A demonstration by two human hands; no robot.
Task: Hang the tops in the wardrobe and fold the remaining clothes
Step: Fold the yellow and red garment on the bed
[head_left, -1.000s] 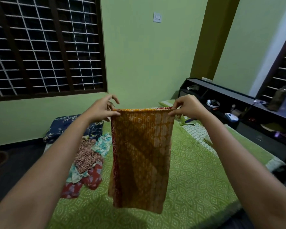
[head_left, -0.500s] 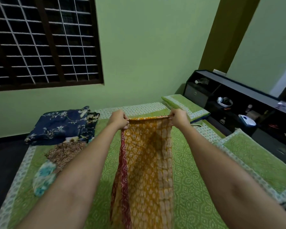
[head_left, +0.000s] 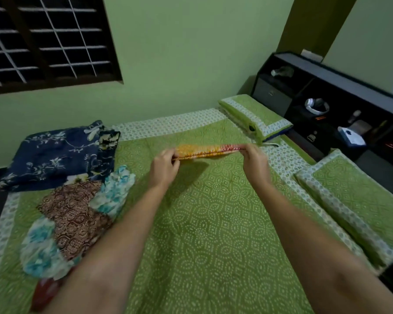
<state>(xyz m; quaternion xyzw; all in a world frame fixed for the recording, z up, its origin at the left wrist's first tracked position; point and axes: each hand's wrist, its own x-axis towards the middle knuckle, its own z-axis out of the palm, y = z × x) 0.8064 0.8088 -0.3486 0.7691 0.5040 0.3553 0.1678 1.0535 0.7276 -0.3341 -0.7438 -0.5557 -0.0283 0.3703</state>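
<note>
both hands — left hand (head_left: pixel 165 165) & right hand (head_left: pixel 254 160) — are pinching the orange cloth (head_left: pixel 208 150) w/ fingers at its ends; it's looking soft, light, floppy — best gripping corners.

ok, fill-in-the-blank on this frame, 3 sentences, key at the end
1. Both hands, left hand and right hand, hold the ____ cloth by its ends.
2. The cloth is held above the ____ bedspread.
3. The navy floral garment lies to the ____ of the left hand.

Missing words: orange; green; left
</note>
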